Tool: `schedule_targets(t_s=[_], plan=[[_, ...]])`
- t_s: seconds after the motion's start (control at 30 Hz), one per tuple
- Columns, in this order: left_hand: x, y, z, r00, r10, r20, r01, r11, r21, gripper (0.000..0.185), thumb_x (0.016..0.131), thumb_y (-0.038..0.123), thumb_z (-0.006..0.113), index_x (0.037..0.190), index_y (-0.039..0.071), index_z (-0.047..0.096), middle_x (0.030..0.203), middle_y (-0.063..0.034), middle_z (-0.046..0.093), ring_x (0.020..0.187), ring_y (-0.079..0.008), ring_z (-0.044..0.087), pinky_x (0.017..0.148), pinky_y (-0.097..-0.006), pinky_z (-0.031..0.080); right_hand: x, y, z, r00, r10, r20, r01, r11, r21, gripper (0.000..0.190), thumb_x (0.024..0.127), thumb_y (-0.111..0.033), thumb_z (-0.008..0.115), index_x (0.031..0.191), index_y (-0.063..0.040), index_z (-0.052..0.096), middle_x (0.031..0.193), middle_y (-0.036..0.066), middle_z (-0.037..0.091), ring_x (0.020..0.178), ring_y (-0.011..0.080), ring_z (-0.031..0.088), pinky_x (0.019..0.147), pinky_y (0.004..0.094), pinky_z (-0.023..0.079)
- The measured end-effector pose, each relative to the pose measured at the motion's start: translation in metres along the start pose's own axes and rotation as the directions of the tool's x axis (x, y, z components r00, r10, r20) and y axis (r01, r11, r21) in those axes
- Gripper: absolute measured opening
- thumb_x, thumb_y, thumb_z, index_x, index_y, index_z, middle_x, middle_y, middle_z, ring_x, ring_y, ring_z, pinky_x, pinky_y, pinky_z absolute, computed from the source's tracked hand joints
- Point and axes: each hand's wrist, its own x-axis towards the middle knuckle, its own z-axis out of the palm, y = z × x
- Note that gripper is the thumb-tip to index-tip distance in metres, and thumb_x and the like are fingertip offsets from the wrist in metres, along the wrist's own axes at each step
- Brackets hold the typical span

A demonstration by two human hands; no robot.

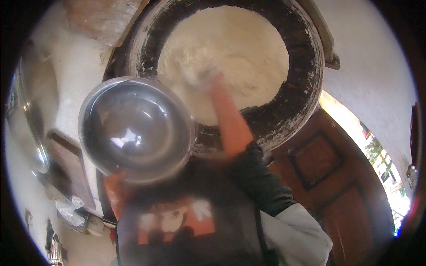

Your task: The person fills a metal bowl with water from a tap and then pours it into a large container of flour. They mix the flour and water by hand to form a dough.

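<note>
A large round metal basin [136, 133] is held at its lower left rim by my left hand [115, 188]. It overlaps the lower left edge of a wide dark tub [299, 83] with pale, worn patches on its rim. Inside the tub lies a broad bed of pale, flour-like powder [246, 46]. My right hand [211, 78] reaches down into the left part of this powder. Motion blur hides its fingers, and a greyish shape at their tips is too smeared to name. No powder is plain in the basin, whose shiny inside carries bright reflections.
A brown wooden door [316, 159] with raised panels stands to the right, daylight behind it. A wooden board [103, 20] juts in at the upper left. Farther left are another wooden panel [71, 166] and a clear plastic bag [71, 211]. A dark printed apron [233, 219] covers my front.
</note>
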Motion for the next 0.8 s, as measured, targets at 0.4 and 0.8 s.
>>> schedule_targets(t_s=[0.4,0.8], plan=[[-0.002,-0.026,-0.02,0.999,0.036,-0.018,-0.036,0.999,0.035,0.064,0.069,0.013,0.063,0.129,-0.001,0.045,0.118,-0.015,0.057,0.107,-0.0299,0.056,0.097,-0.0431,0.044,-0.001,0.183,-0.084,0.841,0.22,-0.495,-0.333,0.931,-0.152,0.042,0.085,-0.03,0.054,0.123,-0.011,0.06,0.117,0.015,0.063,0.108,0.0347,0.059,0.096,0.0444,0.045],[-0.01,-0.052,-0.033,0.975,-0.046,-0.219,0.04,0.999,-0.033,0.061,0.067,0.013,0.064,0.124,-0.001,0.05,0.111,-0.0139,0.06,0.102,-0.0287,0.059,0.094,-0.041,0.047,0.162,0.057,-0.092,0.98,-0.082,0.183,0.094,0.994,-0.054,0.042,0.09,-0.039,0.046,0.125,-0.022,0.062,0.137,0.005,0.054,0.128,0.0276,0.047,0.108,0.0417,0.035]])
